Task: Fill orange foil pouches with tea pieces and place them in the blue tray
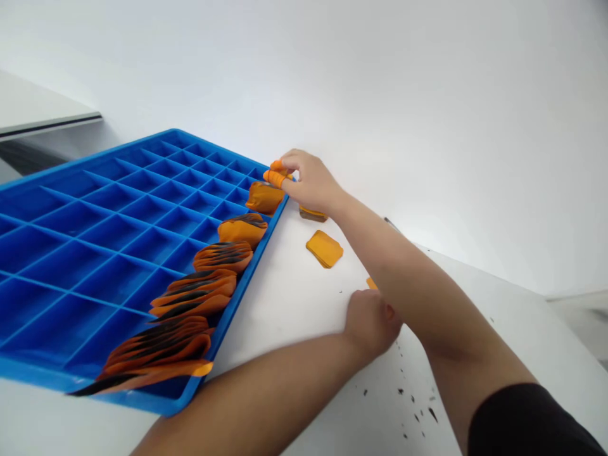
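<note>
Sleeve (522,418) nearest, I have the tray (107,272) just left of my right grip (311,179), left hand (373,324) farther; whether either pinches, I can't tell.

A plain, short black sleeve (527,421), its hem above the elbow, shows at the lower right of the frame. Ribbed orange finger cots (275,178) are worn on the right hand (311,180), near upper centre. Both forearms (408,272) are bare, as are the wrists (337,199).
</note>
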A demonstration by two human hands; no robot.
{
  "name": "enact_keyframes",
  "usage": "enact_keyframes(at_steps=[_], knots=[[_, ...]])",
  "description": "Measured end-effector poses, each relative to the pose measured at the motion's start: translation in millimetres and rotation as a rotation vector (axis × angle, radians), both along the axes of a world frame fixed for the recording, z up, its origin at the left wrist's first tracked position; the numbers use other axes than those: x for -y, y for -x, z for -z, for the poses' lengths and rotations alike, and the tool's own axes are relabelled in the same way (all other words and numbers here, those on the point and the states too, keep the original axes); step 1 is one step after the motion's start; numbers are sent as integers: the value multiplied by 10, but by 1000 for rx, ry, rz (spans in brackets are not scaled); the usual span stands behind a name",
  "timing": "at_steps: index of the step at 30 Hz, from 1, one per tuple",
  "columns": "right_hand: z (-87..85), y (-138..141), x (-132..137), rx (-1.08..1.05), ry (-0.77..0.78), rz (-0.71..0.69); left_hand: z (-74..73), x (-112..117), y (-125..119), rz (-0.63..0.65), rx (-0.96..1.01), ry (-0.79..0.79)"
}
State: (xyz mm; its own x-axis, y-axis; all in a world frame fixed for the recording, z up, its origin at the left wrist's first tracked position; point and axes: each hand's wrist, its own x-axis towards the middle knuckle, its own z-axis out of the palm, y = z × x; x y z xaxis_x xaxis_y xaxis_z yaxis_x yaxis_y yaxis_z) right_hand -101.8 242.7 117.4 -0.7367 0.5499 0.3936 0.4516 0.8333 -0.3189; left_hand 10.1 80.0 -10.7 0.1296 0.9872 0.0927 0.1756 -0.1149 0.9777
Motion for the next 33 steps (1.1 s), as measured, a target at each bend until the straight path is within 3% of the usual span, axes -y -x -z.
enact_keyframes(at_steps=[4, 8, 11, 15, 18, 21, 29, 33], knots=[[-406, -610, 261, -72, -16, 24, -34, -7, 54, 16, 63, -38], [-675, -1598, 888, -50, -49, 68, -42, -19, 51, -11, 131, -49], [-619, -2349, 1369, -95, -68, 253, -56, -8, 40, -41, 178, -68], [-272, -2971, 1706, -90, 120, 444, -69, 29, 27, -73, 213, -116], [-25, -3068, 1732, -42, 234, 468, -60, 54, 19, -83, 231, -144], [78, -2986, 1670, -5, 263, 446, -45, 67, 18, -86, 244, -157], [96, -2791, 1458, 170, 429, 433, -29, 28, 17, -121, 318, -205], [-30, -2715, 1320, 232, 382, 447, -42, 17, 17, -181, 347, -173]])
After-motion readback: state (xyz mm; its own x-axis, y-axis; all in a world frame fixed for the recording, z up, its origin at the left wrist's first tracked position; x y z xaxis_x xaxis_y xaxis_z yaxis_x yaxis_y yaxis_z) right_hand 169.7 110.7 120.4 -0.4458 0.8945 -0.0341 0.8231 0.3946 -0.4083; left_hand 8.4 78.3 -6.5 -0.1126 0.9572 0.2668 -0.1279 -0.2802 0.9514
